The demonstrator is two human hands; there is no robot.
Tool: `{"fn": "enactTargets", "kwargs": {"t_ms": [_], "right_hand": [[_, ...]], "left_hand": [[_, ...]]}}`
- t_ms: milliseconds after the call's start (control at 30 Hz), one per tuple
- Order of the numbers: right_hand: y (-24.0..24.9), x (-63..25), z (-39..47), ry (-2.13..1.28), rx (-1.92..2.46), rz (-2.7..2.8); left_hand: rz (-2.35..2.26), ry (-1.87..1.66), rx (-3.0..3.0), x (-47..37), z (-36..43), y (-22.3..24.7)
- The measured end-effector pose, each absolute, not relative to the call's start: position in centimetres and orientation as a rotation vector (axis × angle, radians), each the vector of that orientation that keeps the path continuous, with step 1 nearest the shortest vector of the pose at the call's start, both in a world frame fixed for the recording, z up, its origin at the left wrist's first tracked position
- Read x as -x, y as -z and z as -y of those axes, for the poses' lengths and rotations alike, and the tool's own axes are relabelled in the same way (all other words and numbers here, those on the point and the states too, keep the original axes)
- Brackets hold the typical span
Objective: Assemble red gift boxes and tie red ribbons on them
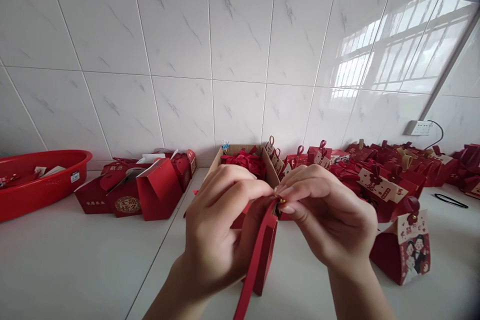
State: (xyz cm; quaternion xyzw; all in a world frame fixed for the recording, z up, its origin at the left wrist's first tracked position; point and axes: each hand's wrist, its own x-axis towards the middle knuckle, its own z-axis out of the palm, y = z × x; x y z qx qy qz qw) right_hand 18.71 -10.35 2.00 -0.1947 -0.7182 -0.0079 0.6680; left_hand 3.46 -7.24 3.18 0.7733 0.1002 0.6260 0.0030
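Observation:
At the middle, a red ribbon (pixel 255 255) hangs down from the pinched fingers of my left hand (pixel 221 225). My right hand (pixel 333 215) pinches a small gold bell (pixel 281 201) at the ribbon's upper end, its fingertips meeting those of my left hand. Just beneath both hands stands a red gift box (pixel 267 255), mostly hidden by my left hand and the ribbon. Whether the ribbon passes through the box top is hidden by the fingers.
Behind my hands, a cardboard box (pixel 215 162) holds red ribbons. Red boxes (pixel 159 190) and a red basin (pixel 48 195) stand left. Many finished-looking boxes fill the right, one with a couple picture (pixel 415 255) nearest. A black loop (pixel 451 201) lies far right.

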Motion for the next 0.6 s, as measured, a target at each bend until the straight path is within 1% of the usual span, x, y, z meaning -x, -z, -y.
{"fn": "enactTargets", "kwargs": {"t_ms": [100,167,267,367,500,600], "right_hand": [[-2.0,-18.9,10.0,0.020,0.433,1.609],[-1.9,-19.2,10.0,-0.092,0.436,1.618],[-2.0,-19.7,10.2,-0.349,0.482,1.635],[-2.1,-20.2,10.4,-0.357,0.508,1.714],[-2.5,-20.8,10.4,-0.281,0.494,1.737],[-2.6,-21.3,10.7,-0.320,0.546,1.688]], "left_hand": [[-0.336,-1.925,-2.404,-3.5,7.0,-3.1],[-0.328,-1.896,-2.449,-3.2,6.7,-3.2],[-0.278,-1.863,-2.550,-2.6,6.4,-3.4],[-0.256,-1.762,-2.592,-2.0,6.2,-3.8],[-0.431,-1.508,-2.570,-0.7,5.3,-4.0],[-0.750,-1.106,-2.572,0.3,3.8,-3.5]]}}
